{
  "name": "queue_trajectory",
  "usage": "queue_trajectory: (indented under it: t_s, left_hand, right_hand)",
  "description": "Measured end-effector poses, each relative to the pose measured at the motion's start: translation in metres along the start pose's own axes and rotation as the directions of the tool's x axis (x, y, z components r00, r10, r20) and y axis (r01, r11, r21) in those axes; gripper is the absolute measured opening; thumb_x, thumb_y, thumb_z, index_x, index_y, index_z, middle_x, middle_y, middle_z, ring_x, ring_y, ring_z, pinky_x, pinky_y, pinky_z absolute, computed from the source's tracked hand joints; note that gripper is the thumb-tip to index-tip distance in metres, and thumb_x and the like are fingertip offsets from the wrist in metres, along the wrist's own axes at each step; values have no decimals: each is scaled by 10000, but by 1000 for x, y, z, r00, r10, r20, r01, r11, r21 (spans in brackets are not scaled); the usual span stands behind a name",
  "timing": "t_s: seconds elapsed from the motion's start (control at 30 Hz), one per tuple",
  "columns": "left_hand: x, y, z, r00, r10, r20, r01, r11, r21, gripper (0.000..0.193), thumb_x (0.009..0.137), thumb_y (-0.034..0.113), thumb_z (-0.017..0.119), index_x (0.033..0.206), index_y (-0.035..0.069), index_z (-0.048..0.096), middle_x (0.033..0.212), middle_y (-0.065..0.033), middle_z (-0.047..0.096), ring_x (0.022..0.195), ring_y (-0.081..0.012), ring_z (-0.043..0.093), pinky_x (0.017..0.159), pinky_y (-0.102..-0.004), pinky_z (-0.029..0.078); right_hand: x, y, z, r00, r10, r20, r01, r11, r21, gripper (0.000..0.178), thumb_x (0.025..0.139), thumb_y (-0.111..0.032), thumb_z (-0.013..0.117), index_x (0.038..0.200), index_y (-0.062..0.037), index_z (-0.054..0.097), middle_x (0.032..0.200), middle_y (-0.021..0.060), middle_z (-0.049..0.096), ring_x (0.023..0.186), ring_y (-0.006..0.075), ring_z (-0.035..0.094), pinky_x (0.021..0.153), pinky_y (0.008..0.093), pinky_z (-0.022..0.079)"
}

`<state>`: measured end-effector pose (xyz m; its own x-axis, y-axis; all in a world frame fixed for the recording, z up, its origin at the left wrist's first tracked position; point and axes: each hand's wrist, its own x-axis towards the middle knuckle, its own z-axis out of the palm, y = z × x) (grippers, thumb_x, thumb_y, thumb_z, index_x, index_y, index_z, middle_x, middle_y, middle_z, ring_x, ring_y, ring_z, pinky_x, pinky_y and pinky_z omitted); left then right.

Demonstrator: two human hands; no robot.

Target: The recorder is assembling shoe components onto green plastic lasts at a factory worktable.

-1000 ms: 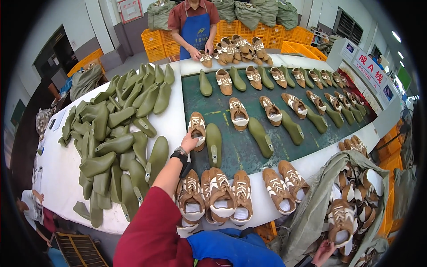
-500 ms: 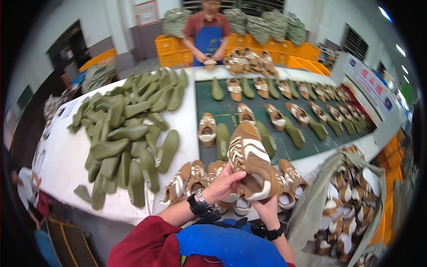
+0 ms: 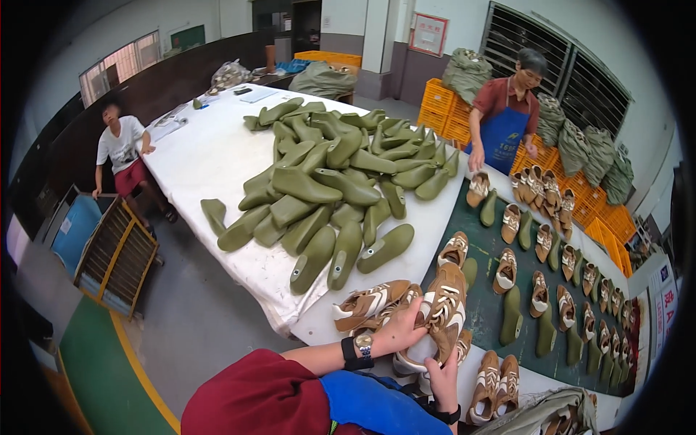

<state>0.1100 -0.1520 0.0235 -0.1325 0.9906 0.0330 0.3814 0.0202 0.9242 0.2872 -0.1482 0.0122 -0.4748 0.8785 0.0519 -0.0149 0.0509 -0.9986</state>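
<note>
A brown sneaker with white stripes and laces (image 3: 445,299) is held in front of me, toe pointing away and laces toward the left. My left hand (image 3: 399,330) grips its side, and my right hand (image 3: 443,378) grips it near the heel; some fingers are hidden behind it. Close beneath stand more brown-and-white sneakers (image 3: 371,301) on the near table edge, with another pair (image 3: 494,388) to the right. Past the held shoe, rows of sneakers and green shoe lasts (image 3: 511,317) lie on the dark green belt (image 3: 475,319).
A big heap of green shoe lasts (image 3: 319,181) covers part of the white table (image 3: 196,170). Across the belt a co-worker in a blue apron (image 3: 502,138) reaches toward a sneaker. A seated person (image 3: 122,152) is at far left, beside a tilted wooden-framed cart (image 3: 116,254). Sacking (image 3: 554,413) lies lower right.
My view has swung left, bringing the seated person and cart into sight. Both hands still hold the sneaker. The co-worker's hands have moved apart, and their sneaker now stands at the belt's far end.
</note>
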Motion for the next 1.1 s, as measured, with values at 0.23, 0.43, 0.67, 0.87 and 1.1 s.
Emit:
queue_trajectory:
  t_s: [0.23, 0.43, 0.67, 0.87, 1.1]
  left_hand:
    - [23, -15, -56, 913, -98, 395, 404, 332, -852, 435, 893, 250, 544, 1230, 3, 422, 1176, -88, 541, 1016, -173, 561, 887, -319, 464]
    - [49, -37, -54, 980, 119, -161, -152, 965, -213, 463, 830, 271, 640, 1155, -11, 467, 983, -83, 625, 826, -169, 622, 718, -303, 500]
    - [88, -49, -70, 972, -153, 177, 223, 836, -502, 807, 870, 411, 558, 1416, 86, 61, 992, -85, 567, 834, -172, 563, 733, -332, 506]
    - [62, -48, -35, 923, -7, 385, 249, 774, -583, 680, 859, 241, 534, 1410, 81, 169, 1279, -76, 427, 1115, -151, 472, 870, -296, 464]
    - [191, -76, -132, 978, -205, -23, 141, 745, -652, 225, 853, 191, 529, 1041, 68, 515, 968, -57, 577, 883, -153, 578, 748, -319, 490]
  right_hand:
    - [-6, -22, -20, 923, 223, 314, -251, 967, 49, 580, 747, -11, 516, 1303, 17, 353, 1188, 80, 501, 1087, 147, 461, 935, 258, 343]
    - [1, 6, -12, 905, 282, 318, -309, 950, 38, 486, 794, -39, 496, 1267, 26, 405, 1171, 58, 512, 1059, 136, 463, 925, 253, 347]
    - [42, 5, -22, 911, 390, 137, -412, 831, 373, 447, 827, -64, 453, 1267, -4, 406, 1143, 75, 535, 1012, 149, 536, 846, 271, 445]
    - [94, -10, 4, 928, 367, 57, -368, 930, 7, 427, 931, -224, 435, 1327, -92, 343, 1177, 80, 505, 996, 165, 544, 788, 289, 476]
    - [41, -4, -35, 974, 182, -133, -174, 982, 75, 486, 888, -83, 514, 1332, -24, 324, 1124, 121, 531, 903, 152, 579, 772, 258, 477]
